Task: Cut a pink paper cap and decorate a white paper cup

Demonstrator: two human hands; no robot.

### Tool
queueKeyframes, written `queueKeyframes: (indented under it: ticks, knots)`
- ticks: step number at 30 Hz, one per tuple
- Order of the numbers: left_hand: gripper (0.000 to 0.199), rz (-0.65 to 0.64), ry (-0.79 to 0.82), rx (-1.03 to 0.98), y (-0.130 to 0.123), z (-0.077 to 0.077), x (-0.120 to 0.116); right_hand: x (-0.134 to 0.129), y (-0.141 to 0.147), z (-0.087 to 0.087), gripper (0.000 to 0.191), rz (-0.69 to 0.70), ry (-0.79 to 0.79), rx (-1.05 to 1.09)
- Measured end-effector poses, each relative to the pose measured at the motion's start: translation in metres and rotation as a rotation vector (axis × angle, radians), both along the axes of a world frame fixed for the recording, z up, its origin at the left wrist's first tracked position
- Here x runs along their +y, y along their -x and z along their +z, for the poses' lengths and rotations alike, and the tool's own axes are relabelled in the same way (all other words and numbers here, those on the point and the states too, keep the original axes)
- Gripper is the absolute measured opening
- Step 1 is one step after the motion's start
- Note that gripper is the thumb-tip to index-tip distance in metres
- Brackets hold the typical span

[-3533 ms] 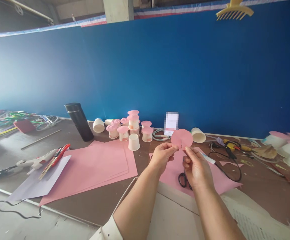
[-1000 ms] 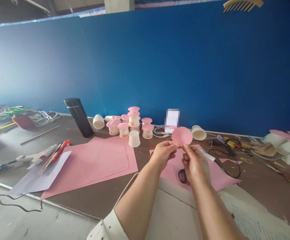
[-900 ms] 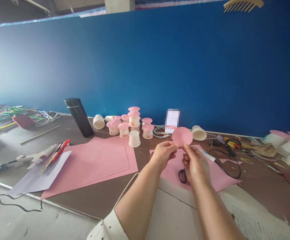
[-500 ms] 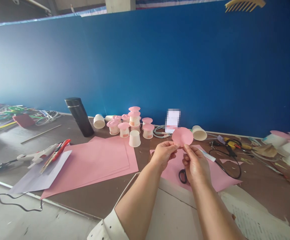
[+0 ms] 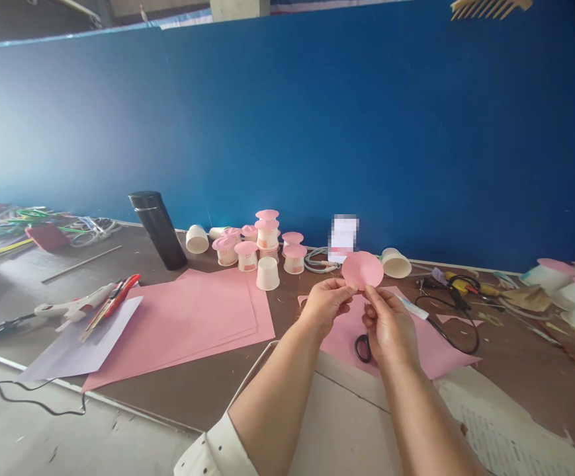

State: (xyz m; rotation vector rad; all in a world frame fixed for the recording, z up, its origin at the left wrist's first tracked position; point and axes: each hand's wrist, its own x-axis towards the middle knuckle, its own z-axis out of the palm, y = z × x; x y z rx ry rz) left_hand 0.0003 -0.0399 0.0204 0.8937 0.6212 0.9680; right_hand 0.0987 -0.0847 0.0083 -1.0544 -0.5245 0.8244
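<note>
Between my fingertips is a pink paper disc, held up above the table by its lower edge. My left hand pinches it at the lower left, thumb and forefinger together. My right hand pinches the lower edge close beside. Below my right hand, black-handled scissors show in part, their blades mostly hidden by the hand. Under both hands lies a sheet of pink paper. A white paper cup stands upside down to the left of my hands.
Several upturned cups with pink paper tops cluster by the blue partition. A black flask stands left of them. Pink sheets, a glue gun and a red utility knife lie at left. A white tube and cables lie right.
</note>
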Motion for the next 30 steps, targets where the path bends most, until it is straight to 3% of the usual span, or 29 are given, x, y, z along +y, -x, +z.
queueKeyframes:
  ticks: [13, 25, 30]
  knots:
    - [0.034, 0.009, -0.025, 0.055, -0.0019, 0.0004, -0.0006, 0.0026, -0.0015, -0.0056, 0.031, -0.037, 0.010, -0.041]
    - [0.023, 0.137, -0.058, 0.140, -0.0093, -0.0012, -0.0024, 0.0013, 0.0006, -0.0046, 0.034, -0.007, 0.066, -0.056]
    - [0.026, 0.123, -0.083, 0.190, -0.0061, -0.0017, -0.0002, 0.0021, -0.0013, -0.0075, 0.038, 0.004, 0.103, -0.088]
